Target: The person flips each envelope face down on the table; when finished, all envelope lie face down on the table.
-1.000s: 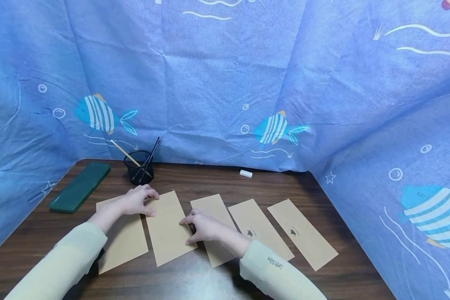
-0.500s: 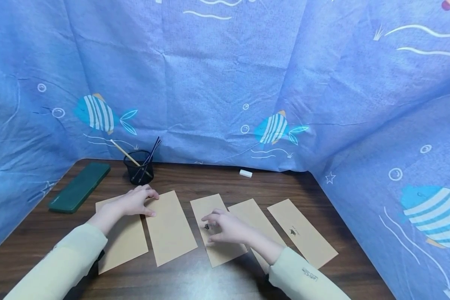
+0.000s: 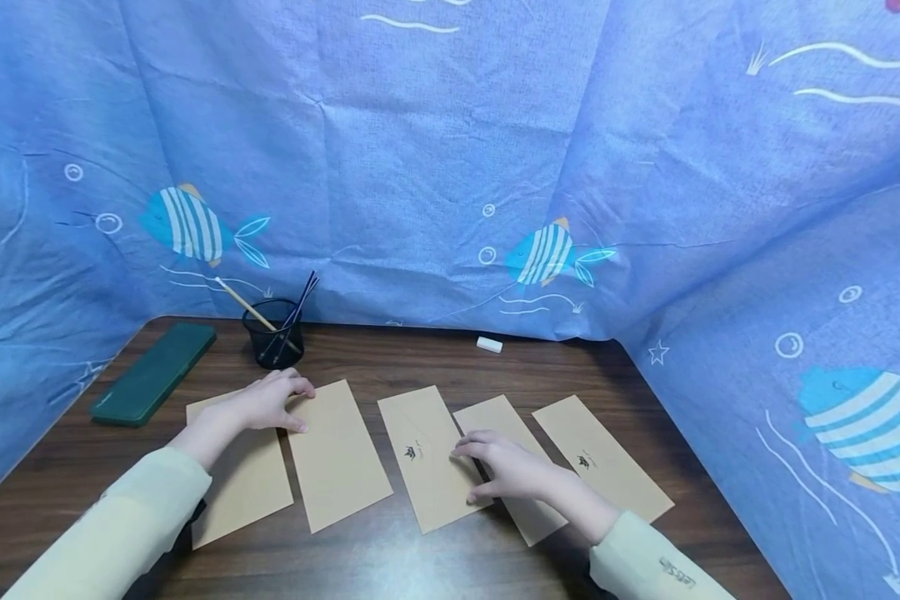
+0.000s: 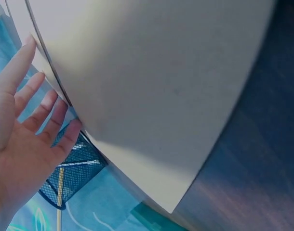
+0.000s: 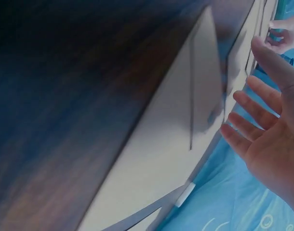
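Observation:
Several brown kraft paper envelopes lie in a row on the table. My left hand (image 3: 270, 404) reaches over the leftmost envelope (image 3: 251, 492), its fingertips at the left edge of the second envelope (image 3: 345, 458). The left wrist view shows that hand's fingers loosely spread beside a large pale envelope (image 4: 152, 72). Between the third envelope (image 3: 420, 483), which bears a small dark print, and the fourth envelope (image 3: 480, 412) hovers my right hand (image 3: 510, 471), partly covering the fourth. Its fingers look relaxed and hold nothing in the right wrist view, near an envelope with a flap (image 5: 205, 62).
At the far right lies another printed envelope (image 3: 607, 458). A black mesh pen cup (image 3: 273, 342) with sticks stands behind the left hand, a green case (image 3: 153, 375) to its left. A small white block (image 3: 489, 344) sits near the back edge, before a blue fish-patterned curtain (image 3: 420, 167).
My right hand has moved right, from the second envelope across the third to the fourth, uncovering the third's print. My left hand has stayed in place, and the head view has shifted slightly.

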A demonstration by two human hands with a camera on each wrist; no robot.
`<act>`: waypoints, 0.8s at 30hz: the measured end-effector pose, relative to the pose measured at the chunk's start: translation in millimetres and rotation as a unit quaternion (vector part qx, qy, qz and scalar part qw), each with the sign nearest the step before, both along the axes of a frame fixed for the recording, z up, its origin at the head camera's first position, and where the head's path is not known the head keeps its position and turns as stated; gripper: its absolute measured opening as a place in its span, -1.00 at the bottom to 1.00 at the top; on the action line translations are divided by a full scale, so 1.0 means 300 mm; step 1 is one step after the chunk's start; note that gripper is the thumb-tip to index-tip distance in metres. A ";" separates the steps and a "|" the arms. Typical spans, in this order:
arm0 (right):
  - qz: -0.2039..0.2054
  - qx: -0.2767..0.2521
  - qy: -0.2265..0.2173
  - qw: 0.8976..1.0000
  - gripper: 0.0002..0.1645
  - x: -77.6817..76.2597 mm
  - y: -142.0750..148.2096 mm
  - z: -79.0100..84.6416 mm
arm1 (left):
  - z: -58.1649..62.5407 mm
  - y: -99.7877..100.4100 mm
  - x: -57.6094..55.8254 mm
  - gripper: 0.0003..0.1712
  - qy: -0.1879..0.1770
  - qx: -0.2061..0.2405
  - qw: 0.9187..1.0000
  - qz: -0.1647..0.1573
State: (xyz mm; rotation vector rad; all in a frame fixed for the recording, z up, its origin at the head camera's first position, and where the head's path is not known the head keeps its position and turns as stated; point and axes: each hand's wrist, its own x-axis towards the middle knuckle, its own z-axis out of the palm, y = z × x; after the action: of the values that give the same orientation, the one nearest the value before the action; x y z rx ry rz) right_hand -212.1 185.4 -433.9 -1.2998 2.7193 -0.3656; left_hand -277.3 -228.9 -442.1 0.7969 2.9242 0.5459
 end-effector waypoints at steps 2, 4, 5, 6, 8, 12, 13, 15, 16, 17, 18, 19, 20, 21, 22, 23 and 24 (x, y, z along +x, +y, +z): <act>0.001 0.006 0.000 1.000 -0.29 0.003 0.009 -0.007 | 0.000 0.002 -0.002 -0.41 0.000 -0.004 1.000 0.000; 0.001 0.012 -0.001 1.000 -0.30 0.006 0.016 -0.014 | 0.002 0.004 -0.003 -0.41 -0.001 -0.007 1.000 0.001; 0.002 0.013 0.001 1.000 -0.31 0.006 0.018 -0.018 | 0.003 0.004 -0.003 -0.41 -0.002 -0.007 1.000 0.002; 0.002 0.013 0.001 1.000 -0.31 0.007 0.020 -0.021 | 0.003 0.005 -0.004 -0.41 -0.003 -0.007 1.000 0.003; 0.004 0.012 0.004 1.000 -0.32 0.008 0.022 -0.024 | 0.005 0.005 -0.007 -0.41 -0.005 -0.007 1.000 0.002; 0.005 0.014 0.004 1.000 -0.33 0.008 0.022 -0.026 | 0.014 0.007 -0.020 -0.45 -0.018 -0.004 1.000 -0.005; 0.004 0.014 0.003 1.000 -0.33 0.009 0.022 -0.026 | 0.017 0.008 -0.025 -0.46 -0.019 -0.004 1.000 -0.009; 0.001 0.017 0.001 1.000 -0.33 0.011 0.021 -0.024 | 0.024 0.015 -0.036 -0.50 -0.016 -0.009 1.000 -0.012; -0.002 0.019 0.000 1.000 -0.34 0.012 0.020 -0.024 | 0.027 0.021 -0.041 -0.51 -0.010 -0.012 1.000 -0.014; -0.003 0.021 0.000 1.000 -0.34 0.013 0.020 -0.023 | 0.029 0.030 -0.045 -0.52 0.001 -0.017 1.000 -0.018; -0.005 0.023 0.000 1.000 -0.34 0.015 0.019 -0.023 | 0.029 0.043 -0.049 -0.53 0.013 -0.020 1.000 -0.020; -0.006 0.025 0.001 1.000 -0.34 0.015 0.019 -0.022 | 0.031 0.059 -0.054 -0.53 0.026 -0.022 0.999 -0.025; -0.007 0.027 0.003 1.000 -0.34 0.015 0.018 -0.021 | 0.032 0.079 -0.056 -0.52 0.038 -0.023 0.999 -0.027; -0.007 0.029 0.004 1.000 -0.34 0.016 0.017 -0.020 | 0.033 0.101 -0.057 -0.51 0.048 -0.021 0.998 -0.033; -0.006 0.031 0.006 0.999 -0.34 0.016 0.016 -0.020 | 0.032 0.125 -0.057 -0.50 0.055 -0.017 0.998 -0.037; -0.006 0.032 0.008 0.999 -0.34 0.016 0.015 -0.020 | 0.033 0.151 -0.055 -0.49 0.057 -0.013 0.997 -0.041; -0.006 0.033 0.008 0.999 -0.33 0.016 0.014 -0.020 | 0.034 0.177 -0.052 -0.47 0.055 -0.007 0.997 -0.045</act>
State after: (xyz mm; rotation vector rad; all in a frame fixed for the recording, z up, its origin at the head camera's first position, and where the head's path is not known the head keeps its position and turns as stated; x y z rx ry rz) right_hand -207.4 189.6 -439.8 -1.2768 2.7291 -0.2658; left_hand -292.8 -175.9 -431.9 0.9809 2.9698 0.4880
